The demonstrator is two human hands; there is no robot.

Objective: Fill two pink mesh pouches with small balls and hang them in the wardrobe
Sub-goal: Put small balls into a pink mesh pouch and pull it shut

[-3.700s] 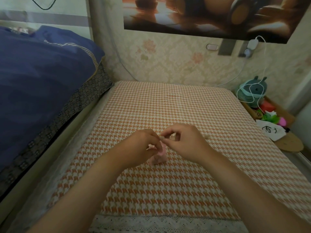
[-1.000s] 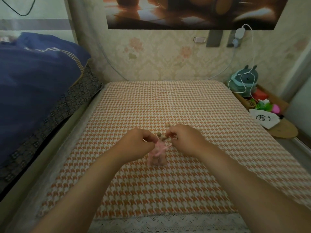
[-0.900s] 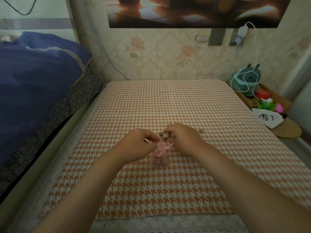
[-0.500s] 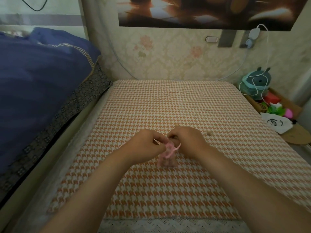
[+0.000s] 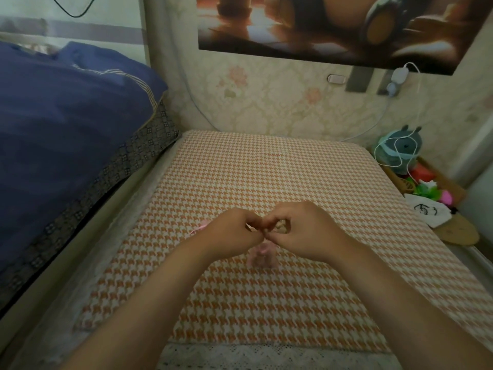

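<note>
Right, both my hands, left hand & right hand, pinch shut on pouch drawstring; uneven pull could tip it, spilling balls.

I see both forearms reaching forward and converging at centre. My left hand is curled, thumb and forefinger pinched together. My right hand mirrors it, fingers bent inward, its pinched tips touching the left's (what lies between them is too small to tell). Wrists are level, both palms facing down and inward.
</note>
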